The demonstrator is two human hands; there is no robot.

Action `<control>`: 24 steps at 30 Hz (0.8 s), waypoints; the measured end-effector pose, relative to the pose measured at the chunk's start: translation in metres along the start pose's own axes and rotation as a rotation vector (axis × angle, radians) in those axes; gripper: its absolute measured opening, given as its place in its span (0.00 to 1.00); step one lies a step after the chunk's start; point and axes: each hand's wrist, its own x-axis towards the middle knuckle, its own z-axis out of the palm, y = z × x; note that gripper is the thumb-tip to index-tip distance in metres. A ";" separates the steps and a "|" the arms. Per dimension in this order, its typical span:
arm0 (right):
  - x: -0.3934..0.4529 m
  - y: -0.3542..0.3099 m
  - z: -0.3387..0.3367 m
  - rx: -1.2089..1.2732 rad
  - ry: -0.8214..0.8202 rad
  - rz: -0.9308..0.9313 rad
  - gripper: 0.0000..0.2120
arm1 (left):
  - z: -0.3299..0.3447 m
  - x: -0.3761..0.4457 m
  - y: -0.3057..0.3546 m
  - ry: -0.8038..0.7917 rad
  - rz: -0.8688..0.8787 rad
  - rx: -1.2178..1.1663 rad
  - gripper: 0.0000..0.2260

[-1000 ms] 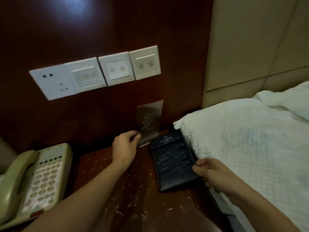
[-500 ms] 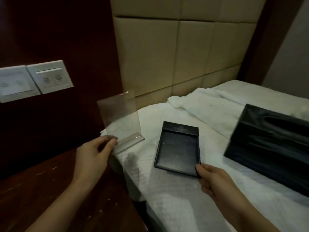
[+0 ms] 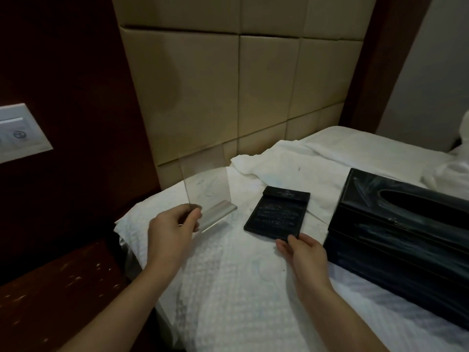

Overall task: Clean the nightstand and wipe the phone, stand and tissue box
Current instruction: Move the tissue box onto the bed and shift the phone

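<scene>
My left hand (image 3: 173, 231) pinches the near corner of a clear acrylic stand (image 3: 206, 191), which stands upright over the white bed cover. My right hand (image 3: 302, 251) grips the near right corner of a flat black tray (image 3: 278, 214) that lies on the bed. A glossy black tissue box (image 3: 403, 224) sits on the bed just right of my right hand. The dark wooden nightstand (image 3: 58, 295), speckled with pale marks, shows at the lower left. The phone is out of view.
The white quilted bed (image 3: 228, 288) fills the lower middle and right, with crumpled white bedding (image 3: 291, 158) behind the tray. A padded beige headboard (image 3: 241, 80) rises behind. A white wall switch plate (image 3: 20, 133) sits on the dark panel at left.
Both hands carried the acrylic stand and the black tray from the nightstand over onto the bed. My view swung right, so the phone left the frame and the tissue box came in.
</scene>
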 end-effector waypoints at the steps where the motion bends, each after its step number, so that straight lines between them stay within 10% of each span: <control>1: -0.005 0.002 -0.004 -0.071 -0.005 -0.055 0.14 | 0.009 0.007 0.003 -0.011 -0.004 0.002 0.07; 14: 0.002 0.010 -0.015 -0.140 -0.155 -0.197 0.18 | 0.124 0.065 -0.012 -0.056 -0.126 -0.022 0.06; 24: -0.001 0.013 -0.018 -0.207 -0.164 -0.260 0.17 | 0.065 0.027 0.018 -0.343 -0.019 0.262 0.08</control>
